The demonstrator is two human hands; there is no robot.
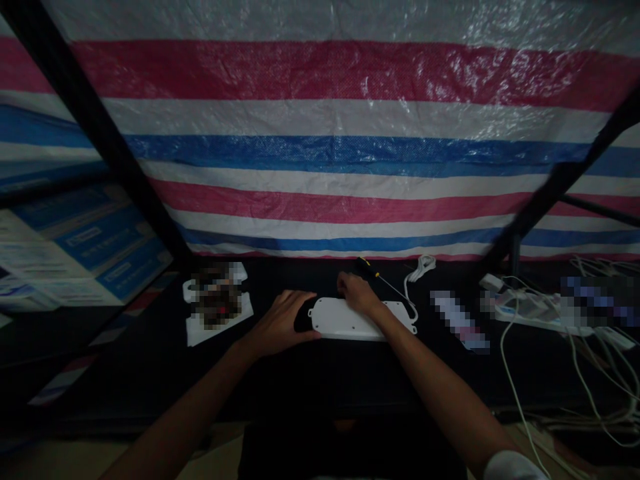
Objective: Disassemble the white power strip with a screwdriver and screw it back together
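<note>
A white power strip (333, 323) lies face down on the black table, its flat underside with small screw holes turned up. My left hand (283, 323) spans its left end, thumb against the front edge and fingertips at the back edge. Over the strip's back edge is my right hand (354, 292), its fingers curled together; whatever they pinch, if anything, is hidden. Behind it lies a screwdriver (369, 267) with a black and yellow handle, its shaft pointing right. The strip's white cord (423, 268) runs from the right end to a bundled coil.
On the left, white casing parts (220, 323) lie with a blurred patch over them. A blurred strip-shaped piece (460, 320) is to the right. Further right, more power strips (530, 310) sit among tangled white cords (575, 353). Behind hangs a striped plastic sheet (340, 207) between dark frame bars.
</note>
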